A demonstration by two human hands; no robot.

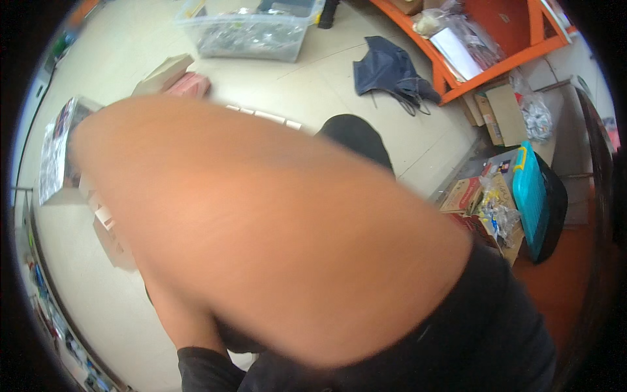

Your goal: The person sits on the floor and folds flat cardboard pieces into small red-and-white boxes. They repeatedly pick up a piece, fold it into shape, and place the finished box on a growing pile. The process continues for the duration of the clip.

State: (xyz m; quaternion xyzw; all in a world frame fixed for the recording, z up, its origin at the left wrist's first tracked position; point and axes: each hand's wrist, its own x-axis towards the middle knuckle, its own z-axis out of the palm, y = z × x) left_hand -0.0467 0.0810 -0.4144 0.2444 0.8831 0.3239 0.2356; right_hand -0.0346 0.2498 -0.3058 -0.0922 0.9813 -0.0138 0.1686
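The thing nearest the far end of the right arm (281, 222) is a box with a shiny, picture-covered side (55, 153). It is at the left edge of the view, and I can't tell if it is being touched. The right arm is big and blurry and covers the middle. The right hand does not show, so I can't tell if it is open, closed or holding something. The left arm (183, 320) goes up behind it, and the left hand is hidden too, so I can't tell about that one either.

Just below the box is a piece of beige card (117, 251), partly behind the right arm. Above the arm is an open carton (160, 75) with pink packs (189, 85) beside its flap, and a row of white blocks (264, 116).

How far along is the work? I can't say what is done. The open carton makes me think some is left, but that is only a guess.

Farther out, a clear bin (294, 49) of shiny bags sits on the pale floor (418, 130). A dark blue cloth thing (392, 68) lies near an orange shelf (509, 72). A teal lid (532, 202) leans at the right.
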